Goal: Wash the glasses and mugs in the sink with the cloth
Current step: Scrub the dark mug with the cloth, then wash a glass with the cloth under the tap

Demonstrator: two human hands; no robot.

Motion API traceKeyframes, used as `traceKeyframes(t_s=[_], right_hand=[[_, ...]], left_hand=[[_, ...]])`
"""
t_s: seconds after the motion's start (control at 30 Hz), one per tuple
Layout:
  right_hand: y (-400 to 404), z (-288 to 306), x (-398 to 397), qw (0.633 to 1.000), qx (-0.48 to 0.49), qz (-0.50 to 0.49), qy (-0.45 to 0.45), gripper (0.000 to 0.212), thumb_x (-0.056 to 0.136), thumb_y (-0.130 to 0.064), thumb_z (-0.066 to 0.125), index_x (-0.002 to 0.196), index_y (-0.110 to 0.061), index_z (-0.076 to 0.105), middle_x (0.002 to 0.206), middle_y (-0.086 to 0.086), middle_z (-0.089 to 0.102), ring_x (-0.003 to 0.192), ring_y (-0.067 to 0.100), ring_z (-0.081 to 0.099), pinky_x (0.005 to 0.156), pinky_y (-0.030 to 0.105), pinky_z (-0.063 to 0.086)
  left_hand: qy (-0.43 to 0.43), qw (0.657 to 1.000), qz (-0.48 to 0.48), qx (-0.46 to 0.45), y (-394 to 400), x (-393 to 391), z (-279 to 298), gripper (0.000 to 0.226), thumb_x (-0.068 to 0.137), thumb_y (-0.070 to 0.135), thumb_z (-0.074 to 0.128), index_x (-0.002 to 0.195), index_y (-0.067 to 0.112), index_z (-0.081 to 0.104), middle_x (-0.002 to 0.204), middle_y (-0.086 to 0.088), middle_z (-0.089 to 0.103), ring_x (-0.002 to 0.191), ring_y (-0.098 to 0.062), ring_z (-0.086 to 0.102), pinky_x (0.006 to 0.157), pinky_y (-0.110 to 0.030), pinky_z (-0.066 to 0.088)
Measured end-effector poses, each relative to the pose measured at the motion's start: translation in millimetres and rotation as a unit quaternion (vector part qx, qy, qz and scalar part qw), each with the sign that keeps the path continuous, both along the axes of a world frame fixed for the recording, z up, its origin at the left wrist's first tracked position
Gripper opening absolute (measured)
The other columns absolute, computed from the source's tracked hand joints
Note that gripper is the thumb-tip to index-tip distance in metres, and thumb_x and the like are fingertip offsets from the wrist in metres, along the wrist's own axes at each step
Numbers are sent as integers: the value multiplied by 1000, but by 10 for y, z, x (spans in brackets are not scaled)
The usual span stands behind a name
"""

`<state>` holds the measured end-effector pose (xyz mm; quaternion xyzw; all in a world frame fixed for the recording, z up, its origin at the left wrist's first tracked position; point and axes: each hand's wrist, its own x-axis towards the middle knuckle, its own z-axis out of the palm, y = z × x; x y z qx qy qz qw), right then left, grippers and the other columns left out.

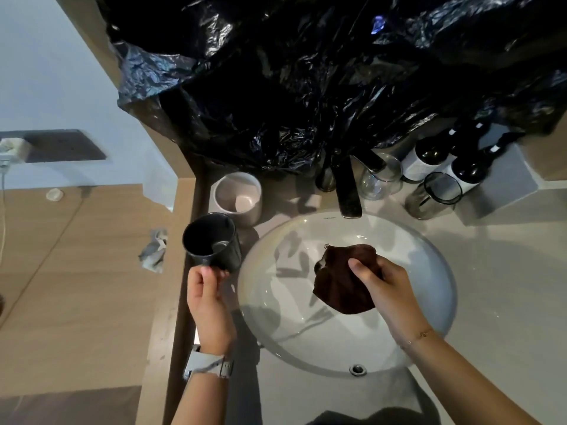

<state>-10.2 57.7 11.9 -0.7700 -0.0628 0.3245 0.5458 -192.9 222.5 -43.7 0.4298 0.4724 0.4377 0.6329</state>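
My left hand [209, 302] grips the handle of a dark grey mug [212, 240] at the left edge of the counter, the mug upright with its mouth open to me. Over the white round sink [429, 271], my right hand [389, 292] holds a bunched dark brown cloth [340, 280]. A beige mug [237, 197] stands behind the dark one. Behind the sink are a clear glass [380, 179] and a dark-rimmed glass [434, 196], both on the counter.
A dark tap [348, 191] reaches over the sink's far rim. Two dark bottles [441, 161] with white labels stand at the back right next to a grey box [503, 191]. Black plastic sheeting [306, 72] covers the wall above. Left of the counter edge is wooden floor.
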Motion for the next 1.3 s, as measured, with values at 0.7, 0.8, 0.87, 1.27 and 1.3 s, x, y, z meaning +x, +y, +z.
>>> traceKeyframes(t_s=[0.7, 0.8, 0.87, 1.27, 1.3], right_hand=[[-777, 265, 543, 998, -25, 23, -54, 8, 86, -21, 70, 93, -18, 71, 87, 2, 73, 86, 17, 67, 77, 29, 52], [-983, 310, 715, 999, 13, 3, -46, 5, 86, -12, 70, 91, -13, 70, 83, 6, 72, 80, 18, 66, 73, 21, 52], [-1118, 353, 839, 998, 23, -10, -49, 4, 86, -11, 69, 89, -15, 70, 80, 2, 71, 78, 16, 65, 71, 18, 52], [-1620, 456, 1635, 997, 23, -57, -45, 5, 86, -15, 69, 88, -13, 73, 86, 12, 74, 78, 16, 68, 74, 30, 54], [-1625, 440, 1682, 997, 25, -60, -38, 4, 86, -15, 69, 88, -14, 73, 83, 9, 74, 78, 15, 68, 72, 28, 54]], left_hand=[[165, 983, -31, 80, -593, 268, 365, 30, 94, -5, 54, 117, 13, 53, 105, 6, 60, 92, -15, 61, 84, -27, 49], [151, 976, -144, 63, -911, 708, 376, 37, 92, -15, 51, 103, 19, 61, 99, 6, 69, 84, -14, 68, 76, -29, 50], [178, 951, -243, 75, -1128, 982, 389, 32, 90, -10, 57, 103, 17, 66, 104, 7, 69, 89, -15, 68, 78, -27, 51], [224, 895, -360, 135, -1517, 2917, 18, 70, 74, 17, 84, 133, 10, 47, 123, -1, 47, 114, -19, 50, 94, -29, 45], [225, 895, -350, 164, -1504, 3038, -44, 80, 69, 24, 85, 136, 5, 44, 122, 0, 44, 115, -21, 49, 97, -32, 44]])
